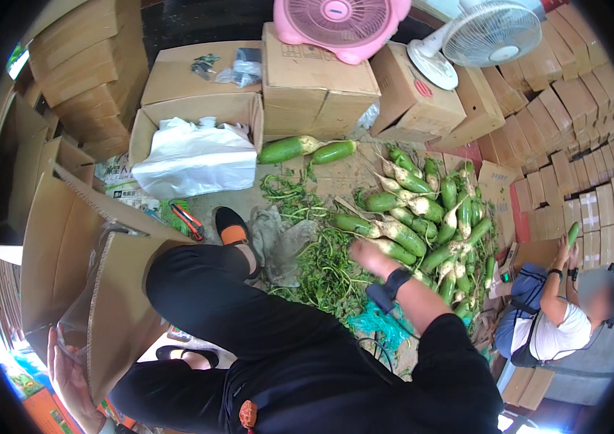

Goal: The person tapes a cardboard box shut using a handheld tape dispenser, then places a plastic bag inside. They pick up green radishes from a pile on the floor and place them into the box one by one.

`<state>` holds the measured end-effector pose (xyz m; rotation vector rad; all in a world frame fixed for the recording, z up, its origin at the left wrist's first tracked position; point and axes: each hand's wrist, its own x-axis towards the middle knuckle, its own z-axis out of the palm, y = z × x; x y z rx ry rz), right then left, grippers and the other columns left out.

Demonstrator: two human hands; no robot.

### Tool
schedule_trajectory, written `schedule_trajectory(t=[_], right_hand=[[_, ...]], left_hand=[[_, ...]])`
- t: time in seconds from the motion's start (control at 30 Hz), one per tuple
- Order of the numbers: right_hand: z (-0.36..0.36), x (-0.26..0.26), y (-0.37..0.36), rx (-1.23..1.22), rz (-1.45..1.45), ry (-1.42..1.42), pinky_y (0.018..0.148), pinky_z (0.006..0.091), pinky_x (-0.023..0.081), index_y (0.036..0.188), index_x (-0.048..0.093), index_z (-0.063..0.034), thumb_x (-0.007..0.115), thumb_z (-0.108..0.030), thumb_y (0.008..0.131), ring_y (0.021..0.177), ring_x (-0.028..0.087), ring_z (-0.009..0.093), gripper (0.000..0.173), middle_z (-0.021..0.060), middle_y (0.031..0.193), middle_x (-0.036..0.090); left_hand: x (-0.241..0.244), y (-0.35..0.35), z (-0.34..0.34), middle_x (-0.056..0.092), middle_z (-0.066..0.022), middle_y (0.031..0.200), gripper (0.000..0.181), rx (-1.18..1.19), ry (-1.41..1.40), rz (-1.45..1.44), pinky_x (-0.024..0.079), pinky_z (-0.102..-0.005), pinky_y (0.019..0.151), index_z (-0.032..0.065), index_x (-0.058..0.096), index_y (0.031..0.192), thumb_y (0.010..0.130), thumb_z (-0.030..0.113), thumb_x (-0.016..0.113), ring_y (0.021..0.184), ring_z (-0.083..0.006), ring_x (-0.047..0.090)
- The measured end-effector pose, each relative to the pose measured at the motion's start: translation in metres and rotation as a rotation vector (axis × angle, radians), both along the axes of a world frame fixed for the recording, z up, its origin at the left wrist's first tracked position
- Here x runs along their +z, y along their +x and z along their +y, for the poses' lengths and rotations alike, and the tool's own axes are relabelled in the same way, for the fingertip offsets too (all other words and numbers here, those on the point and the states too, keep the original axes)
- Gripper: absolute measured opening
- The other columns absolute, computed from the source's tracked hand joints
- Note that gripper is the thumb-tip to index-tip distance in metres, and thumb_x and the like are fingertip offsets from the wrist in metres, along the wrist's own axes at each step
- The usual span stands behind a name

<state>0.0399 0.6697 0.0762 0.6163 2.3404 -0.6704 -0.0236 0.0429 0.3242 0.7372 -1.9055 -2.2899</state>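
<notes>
My left hand (71, 374) lies at the side of an open cardboard box (122, 309) that stands by my knees, its fingers at the plastic liner (76, 320) on the rim. Whether it grips the rim is unclear. My right hand (375, 257) is blurred and reaches to the near side of a pile of green radishes (404, 238) with pale root ends. Its fingers are close to a radish, but contact cannot be made out. Cut leaves (328, 271) lie under and beside that hand, next to a grey cloth (282, 238).
A red utility knife (186, 219) lies near my foot. Ahead stand a box with white plastic sheets (198, 152) and cartons bearing a pink fan (339, 21) and a white fan (491, 32). A co-worker (556, 320) sits at right, holding a radish (573, 234).
</notes>
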Motion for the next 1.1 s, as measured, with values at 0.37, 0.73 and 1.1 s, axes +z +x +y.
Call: schedule_trajectory(t=[0.37,0.73,1.1], right_hand=[[0.018,-0.097,0.077,0.084,0.015,0.102,0.079,0.0421,0.049,0.086,0.066,-0.0052,0.052,-0.026,0.081,0.09,0.061,0.032,0.025,0.0156,0.093,0.064],[0.116,-0.067,-0.003,0.084,-0.118,0.672,0.096,0.0476,0.035,0.128,0.044,-0.0131,0.056,-0.011,0.081,0.126,0.036,0.022,0.049,0.0025,0.135,0.04],[0.158,-0.088,0.03,0.007,-0.131,0.655,0.091,0.0521,0.039,0.126,0.038,-0.014,0.061,-0.003,0.073,0.115,0.045,0.028,0.059,0.0089,0.12,0.045]], left_hand=[[0.004,0.0,-0.001,0.045,-0.0122,0.134,0.043,0.039,-0.09,-0.062,0.047,-0.0247,0.09,-0.0018,0.037,0.134,0.095,0.014,0.046,0.11,-0.0144,0.053],[-0.004,0.002,-0.023,0.053,-0.0136,0.121,0.039,0.02,-0.257,-0.059,0.046,-0.0206,0.076,-0.006,0.042,0.129,0.094,0.012,0.046,0.083,-0.0079,0.054],[-0.001,0.004,-0.021,0.046,-0.0137,0.13,0.04,0.043,-0.199,-0.087,0.043,-0.0255,0.093,-0.0062,0.041,0.13,0.095,0.012,0.045,0.116,-0.0171,0.048]])
